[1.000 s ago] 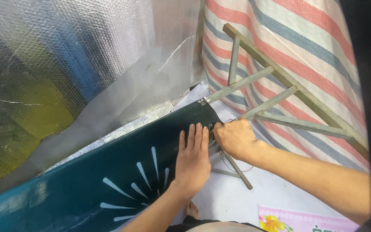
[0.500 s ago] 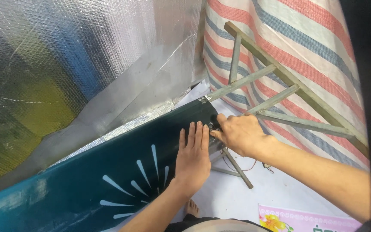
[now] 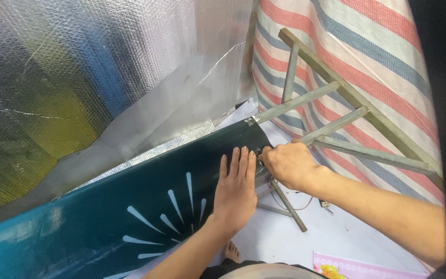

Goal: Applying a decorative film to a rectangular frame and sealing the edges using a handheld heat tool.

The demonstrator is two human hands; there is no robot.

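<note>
— Where are we, would you say?

— We seem to be in a makeshift workshop or storage corner, not a tidy room. We see silver foil insulation sheet [image 3: 94, 77] covering the wall, and a striped tarp [image 3: 347, 62] in red, white and blue hanging beside it.

— Anything else we can point to?

— A bare metal frame [image 3: 336, 103] leans on the tarp, thin wires [image 3: 305, 204] trail over the white floor [image 3: 336, 232], and a printed dark teal banner [image 3: 130, 217] lies spread out.

White floor [image 3: 347, 232], metal frame [image 3: 336, 124] atop.
</note>
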